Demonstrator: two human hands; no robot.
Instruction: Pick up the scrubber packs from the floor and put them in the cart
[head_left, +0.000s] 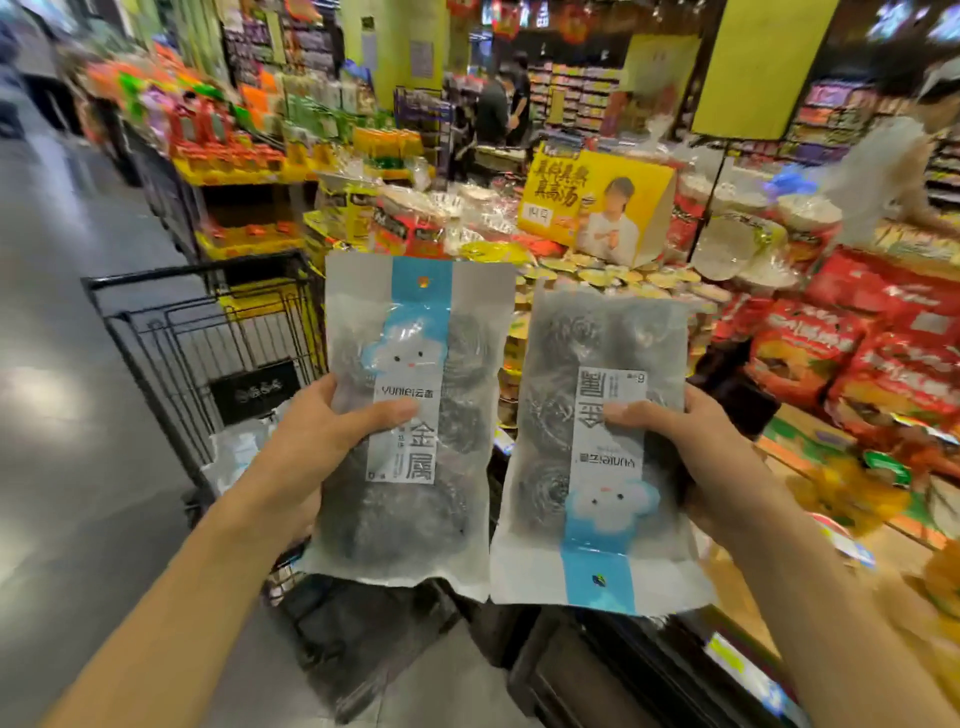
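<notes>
Two scrubber packs up in the air, one per hand. Left hand (317, 441) grips the left pack (415, 415), thumb across its label: frosted bag, blue strip, cloud face, dark steel-wool balls inside, right way up. Right hand (696, 457) grips the right pack (597, 447), same design but upside down. Black wire cart (208, 332) sits at about 10 o'clock, behind them.
</notes>
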